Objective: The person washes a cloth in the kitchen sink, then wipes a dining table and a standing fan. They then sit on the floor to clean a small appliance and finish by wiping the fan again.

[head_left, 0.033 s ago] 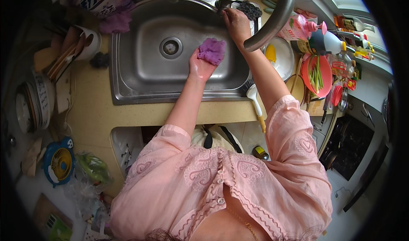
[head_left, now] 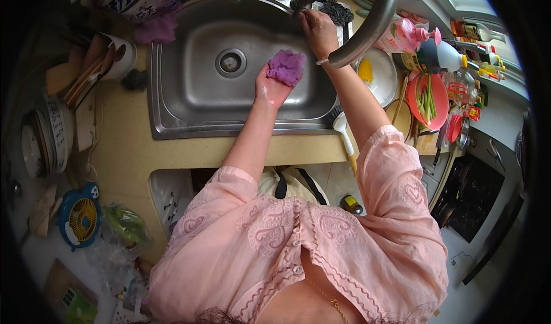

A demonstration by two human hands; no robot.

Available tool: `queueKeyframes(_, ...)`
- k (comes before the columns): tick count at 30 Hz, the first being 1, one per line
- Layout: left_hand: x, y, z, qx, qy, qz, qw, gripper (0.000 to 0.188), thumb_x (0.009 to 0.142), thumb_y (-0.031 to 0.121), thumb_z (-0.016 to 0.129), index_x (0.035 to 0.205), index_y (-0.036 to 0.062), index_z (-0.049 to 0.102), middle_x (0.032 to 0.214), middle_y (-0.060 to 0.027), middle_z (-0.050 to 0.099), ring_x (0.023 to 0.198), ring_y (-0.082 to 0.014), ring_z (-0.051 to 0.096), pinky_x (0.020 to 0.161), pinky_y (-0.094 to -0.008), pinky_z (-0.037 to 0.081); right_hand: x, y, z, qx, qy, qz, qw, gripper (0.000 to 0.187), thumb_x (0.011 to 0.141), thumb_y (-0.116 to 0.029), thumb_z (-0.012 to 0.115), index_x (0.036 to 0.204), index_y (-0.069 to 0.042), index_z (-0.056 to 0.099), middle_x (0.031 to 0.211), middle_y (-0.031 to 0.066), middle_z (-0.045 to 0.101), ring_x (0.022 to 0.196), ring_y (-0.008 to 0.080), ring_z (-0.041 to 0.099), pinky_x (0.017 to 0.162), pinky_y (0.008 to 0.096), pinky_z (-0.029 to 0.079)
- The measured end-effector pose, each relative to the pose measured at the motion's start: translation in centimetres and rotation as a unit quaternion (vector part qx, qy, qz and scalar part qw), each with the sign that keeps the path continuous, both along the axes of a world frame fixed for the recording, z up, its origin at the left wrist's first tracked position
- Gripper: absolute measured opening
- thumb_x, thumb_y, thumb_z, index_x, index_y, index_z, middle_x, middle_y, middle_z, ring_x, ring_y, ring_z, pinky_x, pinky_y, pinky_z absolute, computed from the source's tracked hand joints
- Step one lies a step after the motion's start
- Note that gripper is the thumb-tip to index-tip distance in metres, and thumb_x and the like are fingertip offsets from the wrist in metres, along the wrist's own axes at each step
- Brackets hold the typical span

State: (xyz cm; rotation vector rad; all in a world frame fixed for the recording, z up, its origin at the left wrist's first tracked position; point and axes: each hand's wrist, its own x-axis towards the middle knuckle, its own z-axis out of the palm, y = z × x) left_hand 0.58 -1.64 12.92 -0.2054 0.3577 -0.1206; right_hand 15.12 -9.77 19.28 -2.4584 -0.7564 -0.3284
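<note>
Over the sink (head_left: 198, 77), I see the left hand (head_left: 273, 90) holding a purple cloth (head_left: 287, 67); the right hand (head_left: 319, 32) reaches the faucet (head_left: 383, 20), whether gripping I can't tell.

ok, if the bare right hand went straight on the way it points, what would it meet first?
Likely the silver metal faucet base: the right hand's fingertips look right at it, though depth is unclear.

Soft daylight enters from the bright window (head_left: 487, 2), upper right; the steel sink (head_left: 195, 89) gleams dully; blackened fisheye edges bend.
</note>
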Motion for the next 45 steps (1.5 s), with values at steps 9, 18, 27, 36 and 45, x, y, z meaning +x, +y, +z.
queueKeyframes(9, -0.6, 0.2, -0.2, 0.027, 0.023, 0.002, 0.999, 0.041, 0.088, 0.026, 0.027, 0.115, 0.0016, 0.046, 0.12, -0.0171, 0.047, 0.111, -0.0327, 0.045, 0.093, -0.0453, 0.035, -1.7, 0.6, -1.4, 0.107, 0.054, -0.063, 0.991, 0.021, 0.079, -0.016, 0.059, 0.095, -0.003, 0.057, 0.075, 0.0119, 0.06, 0.069, 0.0259, 0.059, 0.062, 0.0342, 0.046)
queueKeyframes(18, -0.2, -0.3, -5.6, 0.094, 0.176, -0.005, 0.98, 0.032, 0.088, 0.029, 0.034, 0.099, 0.0059, 0.054, 0.11, -0.0119, 0.051, 0.099, -0.0269, 0.05, 0.088, -0.0415, 0.039, -10.5, -1.7, -6.9, 0.024, 0.215, -0.009, 0.976, 0.019, 0.08, -0.017, 0.056, 0.087, 0.001, 0.057, 0.084, 0.0214, 0.057, 0.081, 0.0349, 0.055, 0.07, 0.0366, 0.045)
queueKeyframes(27, -1.5, -2.4, -4.1, 0.125, 0.112, -0.034, 0.985, 0.037, 0.09, 0.033, 0.037, 0.12, 0.0115, 0.043, 0.119, -0.0045, 0.047, 0.108, -0.0194, 0.044, 0.092, -0.0327, 0.035, -10.5, 0.6, -7.4, 0.117, 0.421, -0.208, 0.875, 0.031, 0.082, -0.029, 0.048, 0.078, 0.0, 0.06, 0.072, 0.025, 0.057, 0.071, 0.0411, 0.056, 0.063, 0.0429, 0.043)
queueKeyframes(36, -1.4, -2.1, -4.0, 0.139, 0.122, -0.05, 0.981, 0.034, 0.09, 0.032, 0.038, 0.116, 0.0121, 0.048, 0.112, -0.0034, 0.053, 0.105, -0.0202, 0.047, 0.092, -0.0348, 0.036, -12.4, 1.3, -9.0, 0.053, 0.37, -0.18, 0.91, 0.034, 0.079, -0.027, 0.044, 0.074, 0.003, 0.059, 0.077, 0.0281, 0.055, 0.076, 0.0439, 0.054, 0.069, 0.0486, 0.042)
queueKeyframes(45, -1.0, -0.4, -4.5, 0.134, 0.183, -0.083, 0.97, 0.036, 0.088, 0.03, 0.039, 0.118, 0.0117, 0.047, 0.117, -0.005, 0.05, 0.106, -0.0182, 0.047, 0.092, -0.0315, 0.035, -12.5, 2.3, -8.6, 0.067, 0.278, -0.097, 0.953, 0.031, 0.079, -0.025, 0.043, 0.081, 0.004, 0.056, 0.073, 0.0267, 0.056, 0.07, 0.0423, 0.055, 0.065, 0.0475, 0.043)
